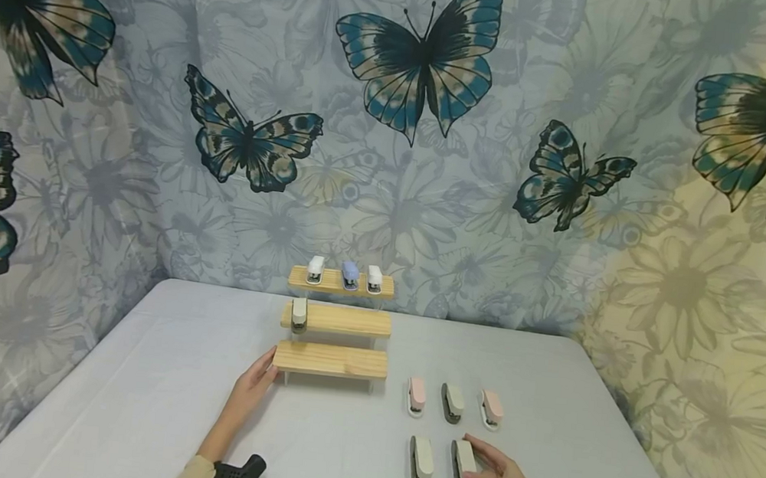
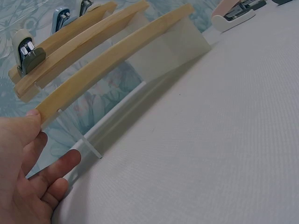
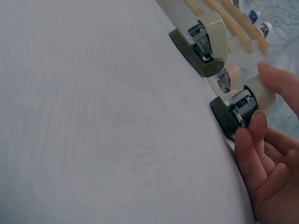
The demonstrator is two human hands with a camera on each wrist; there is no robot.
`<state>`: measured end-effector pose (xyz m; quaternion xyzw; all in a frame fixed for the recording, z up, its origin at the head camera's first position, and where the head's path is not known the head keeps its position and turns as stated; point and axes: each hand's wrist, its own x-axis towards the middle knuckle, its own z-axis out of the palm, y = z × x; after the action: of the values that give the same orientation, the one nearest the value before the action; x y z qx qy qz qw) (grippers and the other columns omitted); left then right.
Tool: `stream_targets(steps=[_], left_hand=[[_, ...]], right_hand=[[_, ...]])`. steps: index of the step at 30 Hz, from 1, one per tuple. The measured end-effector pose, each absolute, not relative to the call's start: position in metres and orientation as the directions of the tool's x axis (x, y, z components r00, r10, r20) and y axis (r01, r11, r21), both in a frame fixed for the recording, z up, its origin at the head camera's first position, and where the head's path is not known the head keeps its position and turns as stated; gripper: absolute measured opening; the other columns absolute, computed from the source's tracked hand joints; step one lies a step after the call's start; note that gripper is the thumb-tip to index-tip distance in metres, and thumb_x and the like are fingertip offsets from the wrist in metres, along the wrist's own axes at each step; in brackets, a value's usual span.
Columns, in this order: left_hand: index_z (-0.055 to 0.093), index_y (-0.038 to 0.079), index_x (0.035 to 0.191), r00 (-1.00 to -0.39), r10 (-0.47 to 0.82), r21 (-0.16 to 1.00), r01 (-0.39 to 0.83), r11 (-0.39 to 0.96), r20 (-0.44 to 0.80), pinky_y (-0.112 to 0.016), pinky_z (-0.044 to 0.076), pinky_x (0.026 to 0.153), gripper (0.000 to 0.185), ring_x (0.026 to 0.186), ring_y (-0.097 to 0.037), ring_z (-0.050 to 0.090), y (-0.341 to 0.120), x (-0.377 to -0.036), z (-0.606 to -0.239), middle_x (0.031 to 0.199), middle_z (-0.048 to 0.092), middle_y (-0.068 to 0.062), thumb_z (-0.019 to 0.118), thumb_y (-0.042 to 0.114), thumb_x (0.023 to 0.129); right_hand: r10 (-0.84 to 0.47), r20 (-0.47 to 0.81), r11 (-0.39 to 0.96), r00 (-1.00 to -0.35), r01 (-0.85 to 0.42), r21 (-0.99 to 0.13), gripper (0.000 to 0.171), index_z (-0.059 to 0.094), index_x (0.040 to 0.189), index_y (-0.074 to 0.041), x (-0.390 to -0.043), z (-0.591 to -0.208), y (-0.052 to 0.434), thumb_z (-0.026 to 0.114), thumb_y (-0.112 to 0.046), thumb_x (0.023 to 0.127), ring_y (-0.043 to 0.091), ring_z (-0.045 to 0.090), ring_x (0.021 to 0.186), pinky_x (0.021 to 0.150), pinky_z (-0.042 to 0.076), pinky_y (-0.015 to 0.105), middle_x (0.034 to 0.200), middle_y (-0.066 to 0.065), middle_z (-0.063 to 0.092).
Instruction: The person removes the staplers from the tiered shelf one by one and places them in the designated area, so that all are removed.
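Observation:
My left hand (image 1: 254,385) is at the left end of the lowest board of a three-step wooden display stand (image 1: 331,359). Its thumb and a finger grip the board's corner, while the other fingers curl loosely below. At the front right, my right hand (image 1: 501,477) holds a cream stapler with a dark grey base (image 1: 464,462) between thumb and fingers, low over the table. A matching stapler (image 1: 421,460) stands just left of it. Behind them are a pink stapler (image 1: 416,395), a grey-green one (image 1: 453,402) and another pink one (image 1: 491,409).
On the stand's top board sit a white stapler (image 1: 315,269), a blue one (image 1: 350,273) and another white one (image 1: 374,278). The middle board carries a cream stapler (image 1: 299,314) at its left end. A white cloth covers the table (image 1: 169,372); butterfly-printed fabric (image 1: 399,217) hangs behind.

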<state>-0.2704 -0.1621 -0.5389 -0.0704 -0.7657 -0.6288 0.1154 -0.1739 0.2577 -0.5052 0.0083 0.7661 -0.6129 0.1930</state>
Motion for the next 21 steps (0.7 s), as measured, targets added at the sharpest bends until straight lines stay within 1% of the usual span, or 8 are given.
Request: stream_targets(steps=[2,4,8,13,15,17,19,21], left_hand=[[0.031,0.009,0.121,-0.958,-0.022,0.938,0.277,0.207,0.287,-0.025,0.033,0.083,0.047,0.106,-0.019,0.032,-0.1634,-0.2705,-0.5390,0.123,0.029,-0.006,0.041,0.032,0.081],[0.030,0.008,0.122,-0.954,-0.009,0.932,0.290,0.215,0.299,-0.027,0.033,0.083,0.047,0.106,-0.021,0.032,-0.1645,-0.2701,-0.5389,0.123,0.028,-0.008,0.041,0.030,0.082],[0.029,0.006,0.122,-0.954,0.001,0.931,0.294,0.215,0.301,-0.029,0.033,0.082,0.047,0.106,-0.023,0.032,-0.1656,-0.2696,-0.5383,0.123,0.028,-0.010,0.041,0.029,0.082],[0.030,0.006,0.121,-0.955,-0.010,0.935,0.288,0.209,0.296,-0.028,0.033,0.082,0.048,0.106,-0.022,0.033,-0.1656,-0.2696,-0.5372,0.123,0.029,-0.009,0.042,0.030,0.082],[0.031,0.006,0.121,-0.954,-0.019,0.934,0.291,0.206,0.301,-0.027,0.033,0.082,0.048,0.105,-0.022,0.033,-0.1654,-0.2703,-0.5371,0.122,0.029,-0.009,0.042,0.030,0.081],[0.032,0.007,0.120,-0.954,-0.030,0.939,0.287,0.190,0.298,-0.027,0.033,0.082,0.047,0.104,-0.021,0.034,-0.1651,-0.2711,-0.5378,0.122,0.030,-0.008,0.043,0.030,0.081],[0.031,0.007,0.121,-0.956,-0.023,0.941,0.285,0.184,0.294,-0.027,0.033,0.082,0.047,0.105,-0.022,0.033,-0.1647,-0.2719,-0.5398,0.122,0.029,-0.008,0.043,0.030,0.081],[0.031,0.007,0.120,-0.959,-0.019,0.945,0.276,0.175,0.284,-0.028,0.033,0.082,0.047,0.105,-0.022,0.033,-0.1641,-0.2725,-0.5424,0.122,0.029,-0.008,0.043,0.029,0.081]], right_hand=[[-0.226,-0.309,0.256,-0.924,0.249,-0.934,0.064,0.021,0.123,0.002,-0.1726,-0.5042,0.2569,0.054,-0.025,0.074,0.015,0.044,0.051,0.050,0.043,0.030,0.088,0.010,0.048],[-0.236,-0.310,0.245,-0.921,0.252,-0.936,0.064,0.020,0.123,0.003,-0.1718,-0.5034,0.2571,0.053,-0.025,0.075,0.014,0.042,0.051,0.051,0.043,0.030,0.070,0.003,0.047],[-0.255,-0.302,0.237,-0.919,0.243,-0.941,0.064,0.018,0.123,0.002,-0.1721,-0.5038,0.2574,0.052,-0.025,0.076,0.014,0.042,0.050,0.051,0.042,0.030,0.057,0.000,0.044],[-0.272,-0.296,0.226,-0.916,0.239,-0.945,0.063,0.016,0.124,0.002,-0.1728,-0.5051,0.2572,0.051,-0.023,0.077,0.012,0.043,0.049,0.051,0.043,0.029,0.066,0.002,0.047],[-0.268,-0.289,0.232,-0.919,0.230,-0.945,0.064,0.016,0.124,0.002,-0.1726,-0.5048,0.2570,0.051,-0.023,0.077,0.013,0.043,0.049,0.051,0.043,0.030,0.073,0.001,0.048],[-0.256,-0.290,0.252,-0.922,0.226,-0.941,0.065,0.017,0.124,0.001,-0.1726,-0.5042,0.2565,0.051,-0.024,0.076,0.014,0.043,0.050,0.051,0.042,0.030,0.067,0.003,0.048],[-0.252,-0.296,0.250,-0.921,0.234,-0.940,0.064,0.017,0.124,0.001,-0.1722,-0.5038,0.2568,0.051,-0.025,0.076,0.015,0.043,0.050,0.052,0.042,0.030,0.082,0.007,0.049],[-0.261,-0.309,0.231,-0.915,0.251,-0.940,0.062,0.017,0.124,0.000,-0.1724,-0.5036,0.2575,0.050,-0.024,0.077,0.015,0.043,0.052,0.052,0.042,0.030,0.098,0.019,0.045]])
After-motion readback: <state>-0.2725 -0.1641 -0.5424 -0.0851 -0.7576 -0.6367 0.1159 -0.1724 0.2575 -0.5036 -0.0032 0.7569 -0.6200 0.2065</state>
